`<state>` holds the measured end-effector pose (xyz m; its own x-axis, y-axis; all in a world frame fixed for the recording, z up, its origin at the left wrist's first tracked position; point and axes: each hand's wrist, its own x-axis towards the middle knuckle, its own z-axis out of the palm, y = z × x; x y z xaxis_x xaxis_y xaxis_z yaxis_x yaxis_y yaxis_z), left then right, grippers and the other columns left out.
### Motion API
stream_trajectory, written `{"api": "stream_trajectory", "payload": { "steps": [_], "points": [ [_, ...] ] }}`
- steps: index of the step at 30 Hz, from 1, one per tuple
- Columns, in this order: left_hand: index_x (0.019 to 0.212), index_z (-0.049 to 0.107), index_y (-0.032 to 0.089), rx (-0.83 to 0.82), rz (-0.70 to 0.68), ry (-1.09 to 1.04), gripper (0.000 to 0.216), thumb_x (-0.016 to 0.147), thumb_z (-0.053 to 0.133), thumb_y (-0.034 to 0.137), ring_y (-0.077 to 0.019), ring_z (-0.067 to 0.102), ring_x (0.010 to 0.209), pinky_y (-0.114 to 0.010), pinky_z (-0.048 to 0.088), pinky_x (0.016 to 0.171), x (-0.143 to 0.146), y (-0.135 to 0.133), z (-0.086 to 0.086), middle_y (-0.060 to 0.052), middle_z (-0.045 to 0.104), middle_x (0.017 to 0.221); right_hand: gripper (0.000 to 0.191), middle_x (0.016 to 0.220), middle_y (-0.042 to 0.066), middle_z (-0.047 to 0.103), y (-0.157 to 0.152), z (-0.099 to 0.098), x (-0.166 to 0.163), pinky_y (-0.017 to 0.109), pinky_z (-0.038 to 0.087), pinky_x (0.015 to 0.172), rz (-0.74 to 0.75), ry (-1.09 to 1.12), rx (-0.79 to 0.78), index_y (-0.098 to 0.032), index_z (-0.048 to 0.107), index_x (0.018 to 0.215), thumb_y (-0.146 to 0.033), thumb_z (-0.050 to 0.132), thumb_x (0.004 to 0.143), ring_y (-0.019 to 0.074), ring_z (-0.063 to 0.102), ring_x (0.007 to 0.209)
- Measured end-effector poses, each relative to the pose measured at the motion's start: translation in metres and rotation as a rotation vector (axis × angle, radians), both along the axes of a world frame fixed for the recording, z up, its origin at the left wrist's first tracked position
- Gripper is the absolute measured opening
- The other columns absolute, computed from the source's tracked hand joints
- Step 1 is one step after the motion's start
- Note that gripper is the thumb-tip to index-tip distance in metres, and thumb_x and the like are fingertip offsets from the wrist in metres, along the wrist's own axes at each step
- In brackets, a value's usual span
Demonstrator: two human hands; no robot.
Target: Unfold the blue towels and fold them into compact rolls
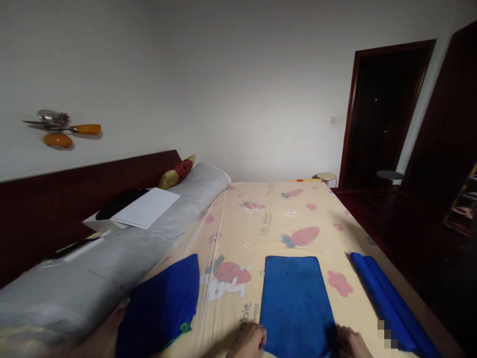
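A blue towel (294, 303) lies spread flat on the yellow carrot-print bed sheet (268, 219), right in front of me. My left hand (250, 342) rests at the towel's near left edge with its fingers curled onto it. My right hand (350, 344) sits at the near right corner, fingers closed on the towel's edge. Only the tops of both hands show at the bottom of the view. A second blue cloth (160, 308) lies bunched to the left. Two rolled blue towels (387, 298) lie side by side to the right, near the bed's edge.
A long grey bolster (112, 258) runs along the dark wooden headboard (55, 199), with a white sheet of paper (147, 208) and a dark object on it. A red and gold cushion (177, 173) leans behind. A dark doorway (383, 109) and small stools stand at the far right.
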<state>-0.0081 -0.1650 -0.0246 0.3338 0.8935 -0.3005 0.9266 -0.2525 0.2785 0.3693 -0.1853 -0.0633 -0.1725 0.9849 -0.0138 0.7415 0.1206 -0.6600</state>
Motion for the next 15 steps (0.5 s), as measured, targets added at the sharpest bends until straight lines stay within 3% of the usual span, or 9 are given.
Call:
{"api": "stream_trajectory", "payload": {
  "steps": [3, 7, 11, 15],
  "points": [
    [0.085, 0.063, 0.027, 0.021, 0.019, -0.038, 0.023, 0.07, 0.054, 0.012, -0.0185, 0.054, 0.101, -0.033, 0.035, 0.097, -0.001, 0.007, 0.002, 0.003, 0.065, 0.096, 0.02, 0.076, 0.002, 0.069, 0.004, 0.0, 0.0, 0.035, 0.048, 0.076, -0.051, 0.227, -0.034, -0.027, 0.062, 0.067, -0.032, 0.046, 0.055, 0.0254, 0.065, 0.08],
    [0.086, 0.063, 0.024, 0.009, 0.023, -0.092, 0.023, 0.07, 0.052, 0.012, -0.0153, 0.054, 0.089, -0.026, 0.039, 0.084, -0.004, 0.014, 0.004, 0.002, 0.064, 0.089, 0.019, 0.066, 0.001, 0.067, 0.008, -0.002, 0.0, 0.034, 0.049, 0.071, -0.111, 0.424, -0.107, -0.026, 0.06, 0.062, -0.034, 0.046, 0.051, 0.0255, 0.065, 0.073],
    [0.085, 0.063, 0.023, -0.045, 0.01, -0.114, 0.023, 0.069, 0.053, 0.011, -0.0142, 0.055, 0.084, -0.023, 0.041, 0.075, -0.011, 0.015, 0.004, 0.003, 0.063, 0.084, 0.021, 0.064, 0.001, 0.068, 0.007, 0.005, 0.004, 0.032, 0.048, 0.067, -0.08, 0.429, -0.184, -0.025, 0.063, 0.061, -0.035, 0.047, 0.051, 0.0242, 0.065, 0.069],
    [0.082, 0.064, 0.025, -0.11, -0.017, -0.106, 0.019, 0.068, 0.056, 0.015, -0.0148, 0.055, 0.08, -0.024, 0.041, 0.072, -0.014, 0.011, 0.0, 0.005, 0.064, 0.079, 0.02, 0.063, 0.0, 0.068, -0.001, 0.016, 0.006, 0.033, 0.048, 0.066, -0.003, 0.299, -0.202, -0.027, 0.065, 0.058, -0.031, 0.047, 0.05, 0.0236, 0.064, 0.067]
  ]
}}
